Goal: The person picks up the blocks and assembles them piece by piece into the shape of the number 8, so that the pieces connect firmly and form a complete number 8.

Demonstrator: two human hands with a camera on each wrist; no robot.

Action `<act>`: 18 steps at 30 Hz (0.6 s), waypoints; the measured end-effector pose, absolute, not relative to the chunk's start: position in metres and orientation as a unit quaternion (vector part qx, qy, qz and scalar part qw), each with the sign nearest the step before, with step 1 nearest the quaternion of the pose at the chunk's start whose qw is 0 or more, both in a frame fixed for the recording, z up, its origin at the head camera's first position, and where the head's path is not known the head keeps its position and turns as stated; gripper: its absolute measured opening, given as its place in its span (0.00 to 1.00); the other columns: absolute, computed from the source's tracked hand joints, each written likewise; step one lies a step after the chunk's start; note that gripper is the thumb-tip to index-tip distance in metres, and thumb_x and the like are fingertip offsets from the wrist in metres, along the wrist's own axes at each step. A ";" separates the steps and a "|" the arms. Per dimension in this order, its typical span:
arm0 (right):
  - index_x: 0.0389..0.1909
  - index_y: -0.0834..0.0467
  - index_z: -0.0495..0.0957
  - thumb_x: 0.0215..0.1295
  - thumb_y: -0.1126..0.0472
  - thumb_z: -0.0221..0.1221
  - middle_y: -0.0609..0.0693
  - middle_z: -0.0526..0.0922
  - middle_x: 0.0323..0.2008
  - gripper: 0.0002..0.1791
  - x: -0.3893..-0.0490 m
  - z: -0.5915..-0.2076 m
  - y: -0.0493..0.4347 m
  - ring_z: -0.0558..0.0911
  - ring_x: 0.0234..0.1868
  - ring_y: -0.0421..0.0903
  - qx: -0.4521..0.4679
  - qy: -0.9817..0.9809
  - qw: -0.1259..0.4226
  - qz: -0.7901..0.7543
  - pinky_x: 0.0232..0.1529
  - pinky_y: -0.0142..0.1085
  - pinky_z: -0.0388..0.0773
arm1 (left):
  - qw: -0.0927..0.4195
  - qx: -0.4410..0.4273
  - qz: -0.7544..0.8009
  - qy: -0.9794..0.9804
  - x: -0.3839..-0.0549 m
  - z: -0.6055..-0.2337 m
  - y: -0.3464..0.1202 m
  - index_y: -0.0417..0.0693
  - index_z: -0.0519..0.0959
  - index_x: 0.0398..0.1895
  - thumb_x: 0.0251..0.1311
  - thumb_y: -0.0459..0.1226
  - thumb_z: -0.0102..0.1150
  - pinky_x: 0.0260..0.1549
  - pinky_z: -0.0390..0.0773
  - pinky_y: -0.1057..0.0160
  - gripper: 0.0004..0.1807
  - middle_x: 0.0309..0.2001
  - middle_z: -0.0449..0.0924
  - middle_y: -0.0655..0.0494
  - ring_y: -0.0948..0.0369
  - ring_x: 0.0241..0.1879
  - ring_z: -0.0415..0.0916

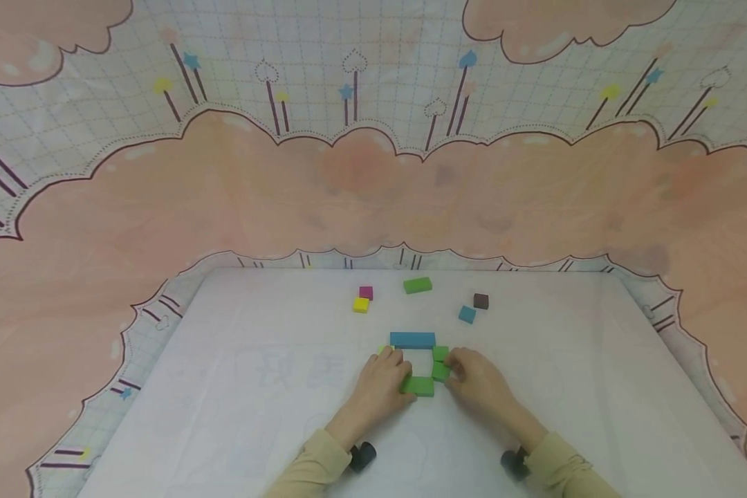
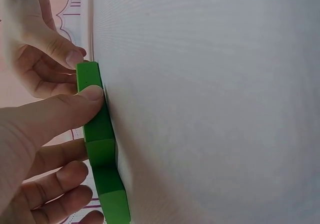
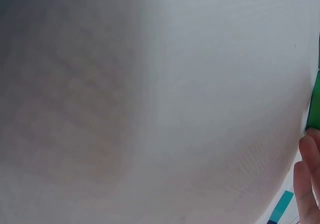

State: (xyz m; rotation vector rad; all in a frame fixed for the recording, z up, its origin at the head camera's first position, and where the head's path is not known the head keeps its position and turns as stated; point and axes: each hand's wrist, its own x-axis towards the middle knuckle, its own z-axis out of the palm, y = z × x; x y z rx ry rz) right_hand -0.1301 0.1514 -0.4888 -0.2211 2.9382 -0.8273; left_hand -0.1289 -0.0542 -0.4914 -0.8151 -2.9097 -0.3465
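Several blocks form an outline on the white table. A long blue block (image 1: 413, 340) makes its far side and a green block (image 1: 420, 386) its near side. On the right, two small green blocks (image 1: 440, 354) stand one behind the other, the nearer slightly askew. My left hand (image 1: 381, 384) grips the near green block, its thumb (image 2: 91, 94) on the front face. It covers most of the left side, where a bit of light green block (image 1: 382, 349) shows. My right hand (image 1: 481, 384) pinches the nearer small green block at its right end between thumb and forefinger.
Farther back lie a magenta cube (image 1: 366, 292), a yellow cube (image 1: 361, 305), a green block (image 1: 418, 285), a dark brown cube (image 1: 481, 301) and a blue cube (image 1: 467, 315). A patterned cloth (image 1: 411, 200) surrounds the white table (image 1: 255, 415).
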 end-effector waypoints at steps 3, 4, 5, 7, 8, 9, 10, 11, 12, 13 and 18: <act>0.40 0.52 0.78 0.54 0.63 0.66 0.47 0.82 0.39 0.12 -0.130 -0.489 0.152 0.79 0.42 0.44 -0.070 0.959 0.042 -0.270 0.48 0.42 0.79 | 0.048 -0.267 -0.116 -0.956 -0.129 -0.491 -0.054 0.52 0.76 0.27 0.46 0.51 0.72 0.31 0.58 0.70 0.17 0.30 0.67 0.62 0.64 0.35 0.60; 0.40 0.52 0.78 0.54 0.63 0.66 0.47 0.81 0.39 0.12 -0.131 -0.489 0.152 0.78 0.42 0.44 -0.069 0.959 0.043 -0.272 0.48 0.42 0.79 | 0.048 -0.267 -0.116 -0.956 -0.129 -0.490 -0.055 0.52 0.76 0.27 0.46 0.51 0.72 0.31 0.58 0.70 0.17 0.30 0.66 0.62 0.64 0.35 0.59; 0.40 0.53 0.78 0.54 0.63 0.66 0.47 0.81 0.39 0.13 -0.131 -0.488 0.152 0.78 0.42 0.44 -0.070 0.958 0.044 -0.273 0.48 0.43 0.79 | 0.048 -0.266 -0.117 -0.956 -0.129 -0.490 -0.055 0.52 0.76 0.27 0.46 0.51 0.72 0.31 0.57 0.70 0.17 0.29 0.66 0.62 0.64 0.35 0.59; 0.41 0.52 0.78 0.54 0.63 0.66 0.47 0.81 0.40 0.13 -0.131 -0.488 0.152 0.78 0.42 0.44 -0.068 0.958 0.045 -0.276 0.48 0.43 0.79 | 0.049 -0.266 -0.116 -0.956 -0.129 -0.490 -0.055 0.52 0.76 0.27 0.46 0.51 0.72 0.31 0.57 0.70 0.17 0.29 0.66 0.62 0.64 0.35 0.59; 0.41 0.52 0.78 0.54 0.63 0.66 0.47 0.82 0.40 0.13 -0.131 -0.488 0.153 0.78 0.42 0.44 -0.067 0.957 0.045 -0.277 0.48 0.43 0.79 | 0.048 -0.265 -0.115 -0.956 -0.129 -0.489 -0.055 0.52 0.76 0.28 0.46 0.51 0.72 0.31 0.57 0.70 0.17 0.30 0.67 0.62 0.64 0.35 0.59; 0.41 0.52 0.78 0.54 0.63 0.66 0.46 0.82 0.40 0.13 -0.131 -0.488 0.153 0.78 0.42 0.44 -0.067 0.957 0.045 -0.277 0.48 0.43 0.79 | 0.049 -0.265 -0.115 -0.956 -0.129 -0.489 -0.055 0.52 0.76 0.28 0.46 0.51 0.72 0.31 0.57 0.70 0.17 0.30 0.67 0.62 0.64 0.35 0.59; 0.41 0.52 0.78 0.54 0.62 0.66 0.46 0.82 0.40 0.13 -0.131 -0.488 0.153 0.79 0.43 0.44 -0.064 0.957 0.045 -0.279 0.49 0.42 0.79 | 0.048 -0.264 -0.116 -0.956 -0.129 -0.489 -0.055 0.52 0.77 0.29 0.47 0.52 0.71 0.31 0.58 0.70 0.17 0.30 0.67 0.62 0.64 0.35 0.60; 0.41 0.52 0.78 0.54 0.62 0.66 0.46 0.82 0.40 0.13 -0.131 -0.488 0.154 0.79 0.43 0.44 -0.064 0.957 0.045 -0.281 0.48 0.42 0.79 | 0.046 -0.263 -0.118 -0.957 -0.128 -0.489 -0.055 0.52 0.78 0.30 0.47 0.52 0.71 0.31 0.58 0.70 0.18 0.30 0.68 0.62 0.64 0.35 0.60; 0.41 0.52 0.78 0.54 0.62 0.66 0.46 0.82 0.40 0.13 -0.131 -0.488 0.154 0.79 0.43 0.44 -0.064 0.956 0.045 -0.281 0.48 0.42 0.79 | 0.045 -0.262 -0.120 -0.957 -0.128 -0.489 -0.055 0.52 0.78 0.31 0.47 0.53 0.71 0.31 0.58 0.70 0.18 0.30 0.68 0.62 0.64 0.35 0.60; 0.41 0.52 0.78 0.54 0.62 0.66 0.46 0.82 0.40 0.13 -0.131 -0.488 0.155 0.79 0.43 0.44 -0.064 0.956 0.045 -0.282 0.48 0.43 0.79 | 0.045 -0.260 -0.123 -0.957 -0.128 -0.488 -0.056 0.51 0.79 0.33 0.48 0.53 0.70 0.31 0.59 0.70 0.18 0.31 0.68 0.62 0.64 0.35 0.60; 0.42 0.51 0.78 0.55 0.62 0.64 0.46 0.82 0.41 0.12 -0.131 -0.486 0.158 0.78 0.42 0.43 -0.058 0.955 0.052 -0.285 0.47 0.42 0.79 | 0.065 -0.254 -0.140 -0.955 -0.125 -0.487 -0.059 0.50 0.81 0.35 0.52 0.51 0.67 0.31 0.61 0.70 0.16 0.30 0.69 0.61 0.64 0.34 0.61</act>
